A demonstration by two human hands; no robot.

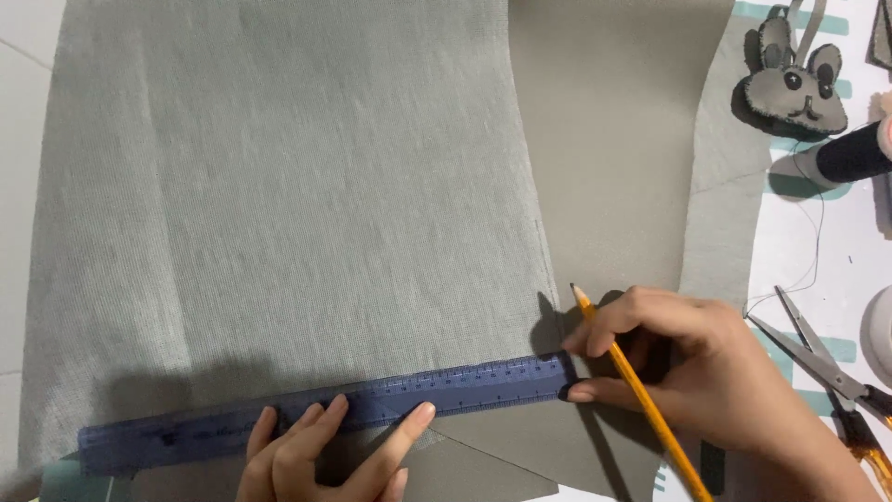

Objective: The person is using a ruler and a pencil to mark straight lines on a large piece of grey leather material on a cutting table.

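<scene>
A large grey woven fabric [279, 204] lies spread out, overlapping a smoother grey-brown sheet [613, 149]. A blue translucent ruler [372, 404] lies along the fabric's lower edge. My left hand [325, 455] presses its fingers flat on the ruler's middle. My right hand [688, 372] holds a yellow pencil [632, 381], tip pointing up-left, while its fingertips touch the ruler's right end.
Scissors [827, 367] with amber handles lie at the right. A grey stuffed rabbit head [794, 79] sits at the top right beside a spool of black thread [850, 153] with a loose strand. A white round object [878, 330] shows at the right edge.
</scene>
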